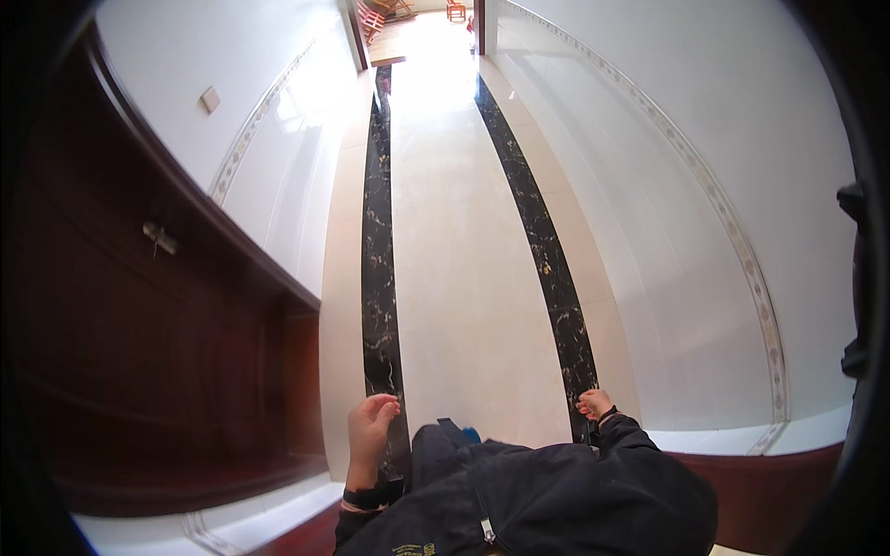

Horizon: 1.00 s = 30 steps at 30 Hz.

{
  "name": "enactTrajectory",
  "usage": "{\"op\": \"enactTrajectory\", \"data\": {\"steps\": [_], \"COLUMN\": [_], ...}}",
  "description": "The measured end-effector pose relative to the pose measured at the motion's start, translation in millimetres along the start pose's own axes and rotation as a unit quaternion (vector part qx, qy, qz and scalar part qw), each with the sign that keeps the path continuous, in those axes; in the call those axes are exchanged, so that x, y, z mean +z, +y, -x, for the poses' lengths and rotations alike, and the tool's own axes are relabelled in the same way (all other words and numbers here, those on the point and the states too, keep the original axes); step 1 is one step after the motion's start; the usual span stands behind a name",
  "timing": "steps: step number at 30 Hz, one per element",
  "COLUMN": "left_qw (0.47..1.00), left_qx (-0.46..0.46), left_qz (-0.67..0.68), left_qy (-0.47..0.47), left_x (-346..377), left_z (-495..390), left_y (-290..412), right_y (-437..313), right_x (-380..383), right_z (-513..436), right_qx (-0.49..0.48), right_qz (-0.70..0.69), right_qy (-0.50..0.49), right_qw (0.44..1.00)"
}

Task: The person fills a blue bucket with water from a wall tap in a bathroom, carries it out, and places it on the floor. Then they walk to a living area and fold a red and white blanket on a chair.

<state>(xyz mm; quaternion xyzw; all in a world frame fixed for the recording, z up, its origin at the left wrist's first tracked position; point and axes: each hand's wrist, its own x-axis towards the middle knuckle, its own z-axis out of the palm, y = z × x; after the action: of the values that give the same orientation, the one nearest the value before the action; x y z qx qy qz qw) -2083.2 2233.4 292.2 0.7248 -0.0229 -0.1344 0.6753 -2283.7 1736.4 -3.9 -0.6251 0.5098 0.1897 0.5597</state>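
My left hand [370,432] is raised at the lower middle, above the left black marble floor strip [379,278]. Its fingers are loosely bent, the thumb sits a little apart from them, and nothing shows in it. On the other side, my right hand [594,404] hangs over the right black strip [546,257], fingers half curled with no object visible; its palm side is partly hidden. Dark bands circle both wrists. Between the hands lies the pale tiled floor [466,264], and below them a dark zipped jacket [556,486] covers my body.
A dark red wooden door [153,333] with a metal handle [160,238] stands at left. A light switch [210,100] is on the left wall; the white tiled right wall [667,243] carries a patterned border. Beyond the bright doorway are wooden chairs [370,24] and a small stool [455,11].
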Motion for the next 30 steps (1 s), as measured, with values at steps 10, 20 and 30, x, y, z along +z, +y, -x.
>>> {"op": "enactTrajectory", "data": {"steps": [10, 20, 30], "left_qw": [0.997, 0.995, 0.992], "left_qx": [-0.035, 0.032, 0.053], "left_qz": [-0.035, -0.017, -0.074], "left_qy": [0.056, -0.093, -0.092], "left_x": [-50, -13, 36], "left_z": [-334, -721, -1084], "left_y": [-8, 86, 143], "right_y": [-291, -514, -715], "right_x": [87, 77, 88], "right_z": [-165, -223, -470], "right_qx": [-0.019, 0.078, 0.041], "right_qz": [0.136, 0.005, 0.040], "right_qy": [-0.056, 0.038, -0.065], "right_qw": [0.989, 0.996, 0.996]}}
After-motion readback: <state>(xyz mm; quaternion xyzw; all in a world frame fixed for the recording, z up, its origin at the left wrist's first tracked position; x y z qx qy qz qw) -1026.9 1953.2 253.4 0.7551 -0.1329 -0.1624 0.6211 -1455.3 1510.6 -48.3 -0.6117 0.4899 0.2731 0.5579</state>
